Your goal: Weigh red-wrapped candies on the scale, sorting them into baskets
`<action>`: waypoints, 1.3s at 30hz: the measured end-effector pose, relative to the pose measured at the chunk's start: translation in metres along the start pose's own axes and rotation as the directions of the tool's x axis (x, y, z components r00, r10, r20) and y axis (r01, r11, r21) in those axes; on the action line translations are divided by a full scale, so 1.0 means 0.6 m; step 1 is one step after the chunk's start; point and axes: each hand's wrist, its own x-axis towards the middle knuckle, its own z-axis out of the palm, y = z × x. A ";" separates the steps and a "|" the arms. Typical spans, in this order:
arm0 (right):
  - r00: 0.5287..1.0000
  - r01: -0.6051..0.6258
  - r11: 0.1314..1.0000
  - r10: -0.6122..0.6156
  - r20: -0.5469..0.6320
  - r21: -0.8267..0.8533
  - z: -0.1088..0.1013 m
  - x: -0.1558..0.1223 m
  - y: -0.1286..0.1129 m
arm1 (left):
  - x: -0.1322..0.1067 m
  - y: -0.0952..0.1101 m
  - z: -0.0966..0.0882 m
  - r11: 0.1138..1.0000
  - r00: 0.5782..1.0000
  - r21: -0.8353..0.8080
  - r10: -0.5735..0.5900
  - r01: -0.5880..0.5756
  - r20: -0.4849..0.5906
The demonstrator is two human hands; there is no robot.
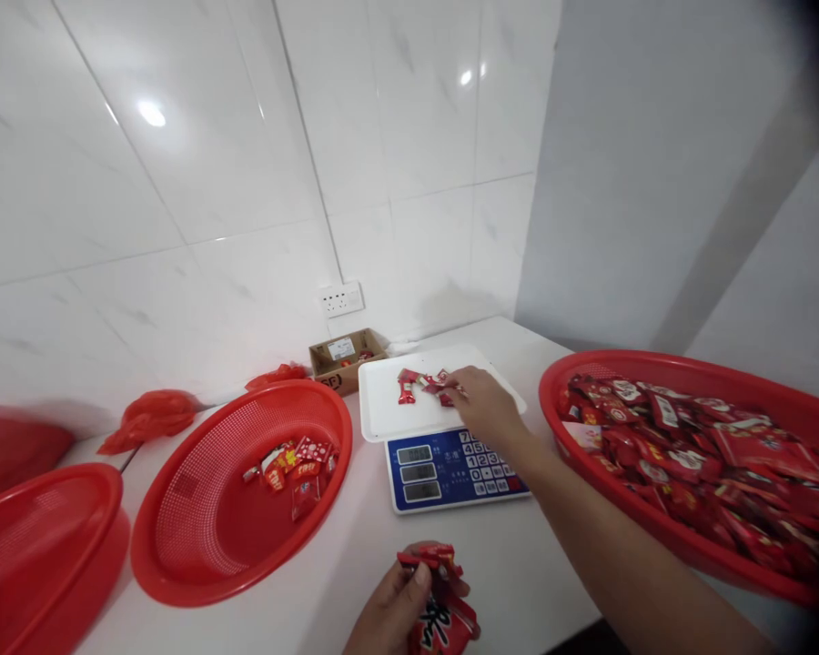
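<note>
Near the front edge of the table, my left hand (399, 605) is closed around several red wrapped candies (443, 620), one with dark lettering. My right hand (481, 400) reaches over the white weighing tray (382, 414) of a digital scale (457, 496). Its fingers are pinched on a small red candy packet, partly covered by the fingertips. Several other red candies (407, 391) lie on the tray beside my fingers. The scale has a blue panel with three displays and a keypad, which my right wrist partly hides.
At right, a large red basket (552, 387) is heaped with red packets. Another red basket (197, 537), left of the scale, holds several packets. A further red basket (34, 537) stands far left. Behind are a cardboard box (345, 373), red plastic bags (154, 418) and a wall socket (341, 299).
</note>
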 end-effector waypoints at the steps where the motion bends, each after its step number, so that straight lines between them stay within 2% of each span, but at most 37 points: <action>1: 0.997 -0.049 0.997 0.052 -0.054 0.058 -0.019 -0.012 0.007 | -0.001 0.001 0.002 1.000 1.000 0.006 0.002 -0.002 0.002; 3: 0.979 -0.139 0.984 0.153 -0.132 0.108 -0.063 -0.040 0.026 | -0.002 0.005 0.005 1.000 1.000 0.008 -0.008 0.008 0.013; 6: 0.923 -0.328 0.945 0.317 -0.220 -0.016 -0.134 -0.083 0.066 | -0.003 0.010 0.009 0.999 0.998 0.007 -0.054 0.054 0.028; 8: 0.903 -0.357 0.927 0.311 -0.296 -0.117 -0.168 -0.108 0.087 | -0.002 0.013 0.013 0.996 0.996 0.015 -0.083 0.083 0.033; 10: 0.905 -0.304 0.944 0.243 -0.350 -0.130 -0.180 -0.130 0.094 | 0.001 0.012 0.019 0.994 0.994 0.011 -0.107 0.107 0.037; 12: 0.925 -0.243 0.970 0.233 -0.299 0.003 -0.170 -0.153 0.081 | 0.006 0.008 0.026 0.992 0.991 0.006 -0.126 0.126 0.051; 13: 0.953 -0.215 0.970 0.233 -0.192 0.113 -0.159 -0.164 0.068 | 0.009 0.004 0.029 0.992 0.990 0.005 -0.129 0.129 0.064; 14: 0.977 -0.195 0.953 0.210 -0.040 0.232 -0.146 -0.175 0.052 | 0.011 0.000 0.032 0.992 0.989 0.008 -0.127 0.126 0.078; 15: 0.981 -0.177 0.923 0.136 0.141 0.341 -0.132 -0.185 0.034 | 0.013 -0.003 0.034 0.993 0.989 0.014 -0.121 0.120 0.090; 16: 0.951 -0.162 0.891 0.026 0.307 0.425 -0.120 -0.193 0.016 | 0.014 -0.007 0.037 0.993 0.988 0.025 -0.118 0.116 0.096; 17: 0.901 -0.152 0.860 -0.082 0.426 0.487 -0.109 -0.200 -0.001 | 0.015 -0.010 0.038 0.993 0.988 0.041 -0.118 0.115 0.096; 19: 0.814 -0.128 0.817 -0.238 0.530 0.563 -0.096 -0.207 -0.029 | 0.014 -0.014 0.040 0.990 0.989 0.077 -0.122 0.115 0.087; 21: 0.792 -0.105 0.793 -0.298 0.533 0.600 -0.089 -0.205 -0.043 | 0.012 -0.015 0.039 0.991 0.993 0.092 -0.101 0.094 0.064; 24: 0.835 -0.119 0.773 -0.262 0.484 0.623 -0.076 -0.183 -0.040 | 0.009 -0.009 0.035 0.998 0.999 0.056 -0.038 0.038 0.004; 28: 0.931 -0.242 0.720 -0.016 0.364 0.650 -0.046 -0.115 -0.019 | 0.007 0.001 0.029 1.000 0.996 0.004 -0.024 0.025 -0.083; 30: 0.952 -0.283 0.673 0.110 0.286 0.683 -0.030 -0.075 -0.011 | 0.007 0.004 0.028 0.999 0.994 -0.013 -0.034 0.033 -0.108; 33: 0.964 -0.268 0.655 0.174 0.203 0.707 -0.015 -0.043 -0.009 | 0.007 0.004 0.024 0.999 0.994 -0.024 -0.038 0.035 -0.102; 35: 0.965 -0.256 0.685 0.137 0.225 0.683 -0.013 -0.053 -0.013 | 0.007 0.002 0.020 0.999 0.995 -0.007 -0.036 0.035 -0.090; 36: 0.958 -0.255 0.693 0.086 0.273 0.675 -0.014 -0.067 -0.016 | 0.007 0.000 0.018 0.999 0.995 0.013 -0.041 0.042 -0.089; 37: 0.941 -0.257 0.693 0.020 0.338 0.674 -0.016 -0.086 -0.021 | 0.007 -0.002 0.016 0.998 0.995 0.039 -0.051 0.054 -0.091; 39: 0.869 -0.253 0.688 -0.147 0.472 0.680 -0.024 -0.129 -0.031 | 0.008 -0.005 0.015 0.990 0.993 0.122 -0.060 0.072 -0.098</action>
